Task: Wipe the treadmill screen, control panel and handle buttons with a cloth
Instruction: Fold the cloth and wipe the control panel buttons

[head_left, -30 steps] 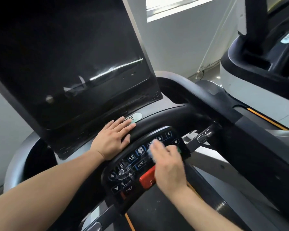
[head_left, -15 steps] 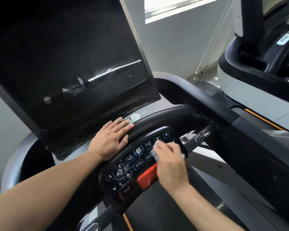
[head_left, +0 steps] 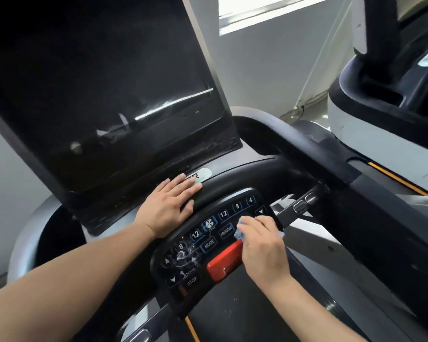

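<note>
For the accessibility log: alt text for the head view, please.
The right hand presses a blue cloth on the treadmill control panel by the red key. The left hand rests flat below the dark screen.

The screen (head_left: 104,95) is glossy dark glass, mirroring a streak of light. The control panel (head_left: 208,243) is shiny black plastic with a smooth red stop key (head_left: 224,264). The pale blue cloth (head_left: 240,235) looks soft and crumpled.
</note>
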A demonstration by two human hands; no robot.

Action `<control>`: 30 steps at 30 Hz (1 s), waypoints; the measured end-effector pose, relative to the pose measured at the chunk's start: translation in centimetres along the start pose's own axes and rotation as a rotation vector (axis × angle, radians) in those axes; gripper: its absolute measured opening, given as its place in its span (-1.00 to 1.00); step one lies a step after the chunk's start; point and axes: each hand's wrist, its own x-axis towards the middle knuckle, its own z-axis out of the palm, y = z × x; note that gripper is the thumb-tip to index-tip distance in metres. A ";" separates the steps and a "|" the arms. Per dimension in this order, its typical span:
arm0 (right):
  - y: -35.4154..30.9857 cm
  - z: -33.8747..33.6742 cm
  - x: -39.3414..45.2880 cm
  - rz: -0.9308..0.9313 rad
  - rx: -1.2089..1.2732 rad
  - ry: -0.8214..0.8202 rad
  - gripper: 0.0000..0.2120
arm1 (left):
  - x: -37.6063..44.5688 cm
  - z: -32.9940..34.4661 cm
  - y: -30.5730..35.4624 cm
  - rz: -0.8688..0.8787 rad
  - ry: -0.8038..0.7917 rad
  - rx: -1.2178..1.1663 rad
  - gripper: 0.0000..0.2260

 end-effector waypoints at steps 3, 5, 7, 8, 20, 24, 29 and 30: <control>-2.4 -0.2 -1.4 -0.253 0.053 -0.144 -0.76 | -0.1 0.0 -0.1 0.004 0.005 0.003 -0.53; -0.6 -0.4 -0.5 -0.151 0.078 -0.110 -0.76 | -0.1 0.0 -0.1 0.009 0.007 0.007 -0.53; 0.0 -0.3 0.1 -0.021 0.032 -0.043 -0.76 | 0.0 0.0 0.0 0.004 0.000 0.007 -0.53; -1.1 -0.2 -0.3 -0.038 0.023 -0.074 -0.77 | 0.0 0.0 0.0 0.003 -0.002 0.008 -0.53; -2.1 -1.1 -1.2 -0.188 0.043 -0.273 -0.71 | -0.1 -0.2 0.1 0.010 0.011 0.009 -0.53; -1.4 -1.0 -0.1 0.030 0.022 -0.168 -0.71 | 0.0 -0.3 0.2 0.002 -0.006 0.009 -0.52; -0.7 -1.4 0.1 -0.134 0.033 -0.236 -0.81 | 0.0 -0.3 0.1 -0.001 -0.016 0.008 -0.52; -0.3 -1.5 0.6 -0.043 0.012 -0.158 -0.81 | 0.0 -0.3 0.1 -0.004 -0.018 0.008 -0.52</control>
